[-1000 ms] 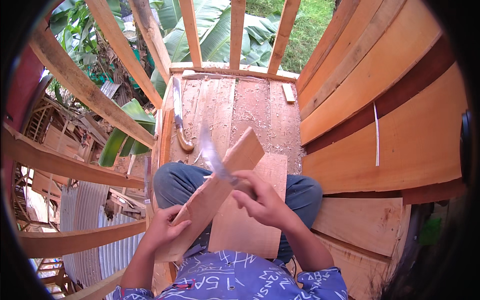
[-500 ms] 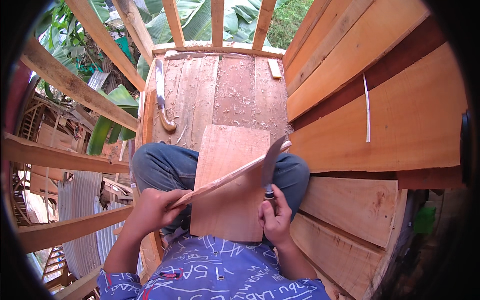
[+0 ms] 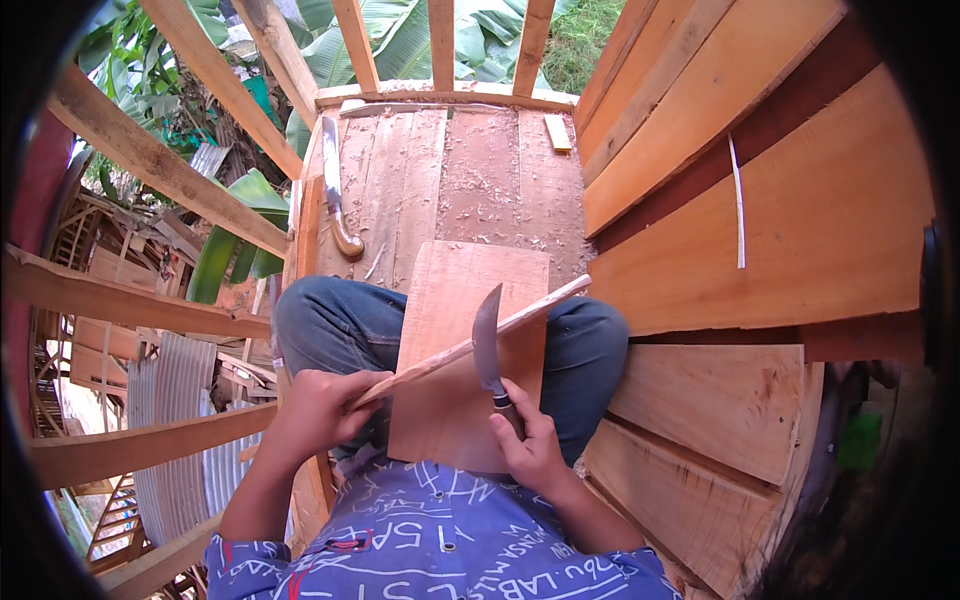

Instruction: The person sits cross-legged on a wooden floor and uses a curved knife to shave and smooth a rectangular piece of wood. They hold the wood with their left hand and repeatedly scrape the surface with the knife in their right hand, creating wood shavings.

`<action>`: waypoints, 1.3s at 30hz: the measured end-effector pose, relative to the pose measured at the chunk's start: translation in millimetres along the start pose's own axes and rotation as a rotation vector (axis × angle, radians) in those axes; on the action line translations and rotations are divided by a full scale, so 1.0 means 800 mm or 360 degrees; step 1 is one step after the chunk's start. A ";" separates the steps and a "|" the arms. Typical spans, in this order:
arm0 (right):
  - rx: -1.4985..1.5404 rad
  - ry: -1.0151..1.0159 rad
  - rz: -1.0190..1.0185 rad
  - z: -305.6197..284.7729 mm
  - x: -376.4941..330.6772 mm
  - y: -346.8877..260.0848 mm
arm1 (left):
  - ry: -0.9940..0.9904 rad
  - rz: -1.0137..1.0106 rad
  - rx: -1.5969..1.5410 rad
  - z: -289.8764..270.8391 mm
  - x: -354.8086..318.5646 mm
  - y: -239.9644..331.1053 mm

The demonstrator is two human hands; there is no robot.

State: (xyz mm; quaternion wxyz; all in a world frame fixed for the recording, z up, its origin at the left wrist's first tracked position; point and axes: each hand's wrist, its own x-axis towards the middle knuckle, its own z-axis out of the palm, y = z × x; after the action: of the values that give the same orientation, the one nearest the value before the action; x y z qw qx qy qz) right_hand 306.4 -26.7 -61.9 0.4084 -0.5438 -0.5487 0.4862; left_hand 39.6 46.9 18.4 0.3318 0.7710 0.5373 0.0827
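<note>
My left hand (image 3: 335, 408) is closed round the near end of a pale, whittled wooden stick (image 3: 430, 370), which slants up to the right over my lap. In my right hand (image 3: 525, 440) is a knife (image 3: 486, 342) with a curved blade and a dark handle, held with its tip upward. The blade crosses the stick near its middle; whether it bites into the wood I cannot tell. Under both lies a flat wooden board (image 3: 470, 430), resting across my thighs.
A large knife with a curved wooden handle (image 3: 347, 243) lies on the plank floor (image 3: 400, 170) among shavings. Near the far right corner is a small wood block (image 3: 557, 133). Wooden rails (image 3: 150, 312) stand at left, board walls (image 3: 760, 220) at right.
My right hand has drawn the knife left and toward me, from near the stick's far end to around its middle. The left hand keeps its hold; the whole view has shifted slightly.
</note>
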 end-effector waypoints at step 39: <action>0.0097 -0.0054 -0.0071 -0.005 0.009 0.001 | 0.0073 -0.0033 -0.0005 0.011 -0.006 -0.010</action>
State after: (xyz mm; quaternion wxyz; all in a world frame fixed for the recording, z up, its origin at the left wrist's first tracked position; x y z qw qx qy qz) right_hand 309.7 -19.0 -62.7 0.4262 -0.5104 -0.5525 0.5027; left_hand 35.6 40.3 8.0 0.3215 0.7628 0.5525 0.0977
